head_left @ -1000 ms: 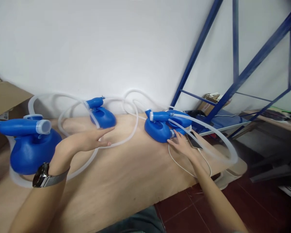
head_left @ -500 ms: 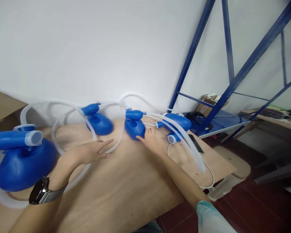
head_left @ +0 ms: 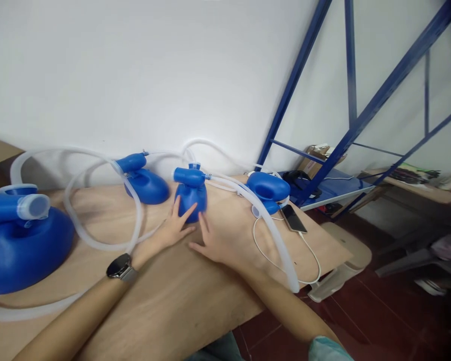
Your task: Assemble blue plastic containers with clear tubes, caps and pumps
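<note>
A blue plastic urinal bottle [head_left: 191, 195] with a capped neck and a clear hose stands mid-table, near the wall. At its near left side is my left hand [head_left: 175, 228], fingers spread, fingertips against or just in front of the blue body. My right hand [head_left: 214, 243] is at the bottle's near right, its fingers apart and pointing toward the base; whether it touches cannot be made out. Neither hand grips anything. Similar blue bottles lie around: one [head_left: 148, 185] to the left, one [head_left: 268, 186] on the right and a large close one [head_left: 26, 245] at far left.
Clear hoses [head_left: 274, 235] loop across the wooden table [head_left: 165, 306] and along the white wall. A phone [head_left: 293, 218] with a white cable lies at the right. Beyond are a blue metal frame [head_left: 295, 75] and a plastic stool [head_left: 346, 245]. Cardboard [head_left: 0, 150] shows at far left.
My left hand has moved right to the middle bottle. My right hand has shifted from its right side to its near side. The bottle now stands turned more upright, and the view has shifted slightly.
</note>
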